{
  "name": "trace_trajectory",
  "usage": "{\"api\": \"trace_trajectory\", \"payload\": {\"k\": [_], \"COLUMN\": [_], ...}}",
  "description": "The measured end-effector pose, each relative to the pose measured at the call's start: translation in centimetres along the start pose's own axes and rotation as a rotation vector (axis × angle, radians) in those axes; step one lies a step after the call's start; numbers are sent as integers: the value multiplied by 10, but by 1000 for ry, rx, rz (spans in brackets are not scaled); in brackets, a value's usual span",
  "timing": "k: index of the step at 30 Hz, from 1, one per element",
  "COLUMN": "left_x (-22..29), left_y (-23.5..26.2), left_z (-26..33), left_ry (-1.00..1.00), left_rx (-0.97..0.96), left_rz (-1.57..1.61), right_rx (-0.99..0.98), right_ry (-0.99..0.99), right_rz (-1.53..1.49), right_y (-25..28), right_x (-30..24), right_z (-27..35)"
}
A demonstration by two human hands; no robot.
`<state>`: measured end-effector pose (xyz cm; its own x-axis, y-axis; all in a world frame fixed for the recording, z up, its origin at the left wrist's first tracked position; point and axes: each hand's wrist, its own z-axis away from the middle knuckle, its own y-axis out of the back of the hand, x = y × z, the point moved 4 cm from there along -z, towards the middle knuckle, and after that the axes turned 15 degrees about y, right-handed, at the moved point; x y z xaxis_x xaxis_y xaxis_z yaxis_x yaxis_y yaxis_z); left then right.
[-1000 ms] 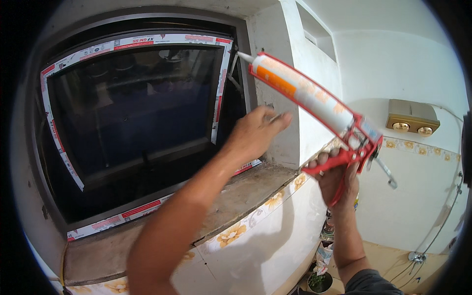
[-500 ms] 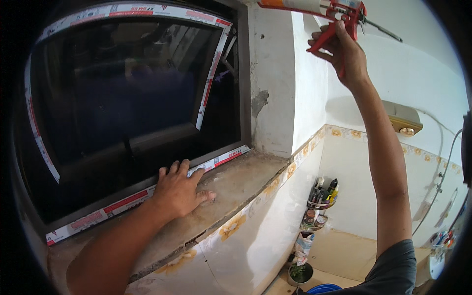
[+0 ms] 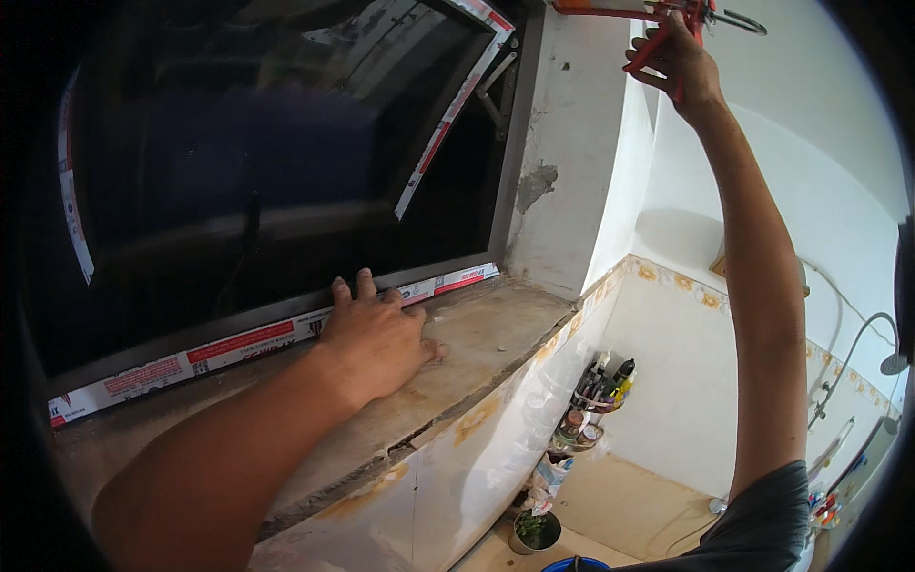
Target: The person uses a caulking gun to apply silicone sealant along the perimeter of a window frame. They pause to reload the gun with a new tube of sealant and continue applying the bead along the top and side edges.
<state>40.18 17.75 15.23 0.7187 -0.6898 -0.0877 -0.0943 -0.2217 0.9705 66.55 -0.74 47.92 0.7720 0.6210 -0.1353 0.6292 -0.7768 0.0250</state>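
R hand (image 3: 688,71) is up high, wrapped tight round the grip of a red caulk gun (image 3: 651,46), arm nearly straight. Gun's abt level at the top edge of view, R of the window (image 3: 286,162); its tube (image 3: 600,8) points L twd the frame's R side, bent rod (image 3: 748,22) sticks out R. Nozzle's cut off, so can't tell if it's touching anything.

L hand (image 3: 376,338) is palm down w/ fingers spread wide on the rough sill (image 3: 481,319), fingertips reaching over the red & white tape (image 3: 238,341) to the grey frame (image 3: 443,270).

Window has dark glass; a metal arm (image 3: 496,91) shows nr its upper R. Just R of the frame, wall's plastered w/ a bare grey patch (image 3: 537,187). Below R, well apart from both hands: corner rack (image 3: 579,440) w/ bottles, potted plant (image 3: 534,531), part of a blue tub (image 3: 575,564).
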Motion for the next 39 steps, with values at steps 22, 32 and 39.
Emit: {"api": "trace_trajectory", "payload": {"k": [22, 32, 39], "left_x": [2, 2, 1], "left_y": [3, 7, 4], "left_z": [0, 2, 2], "left_ry": [28, -2, -9], "left_rx": [-73, -96, -69], "left_rz": [-90, -99, -71], "right_rx": [-113, -165, -153], "right_ry": [69, 33, 15], "right_rz": [176, 284, 280], "right_y": [0, -10, -16], "right_x": [3, -5, -14], "right_z": [-28, -29, -22]}}
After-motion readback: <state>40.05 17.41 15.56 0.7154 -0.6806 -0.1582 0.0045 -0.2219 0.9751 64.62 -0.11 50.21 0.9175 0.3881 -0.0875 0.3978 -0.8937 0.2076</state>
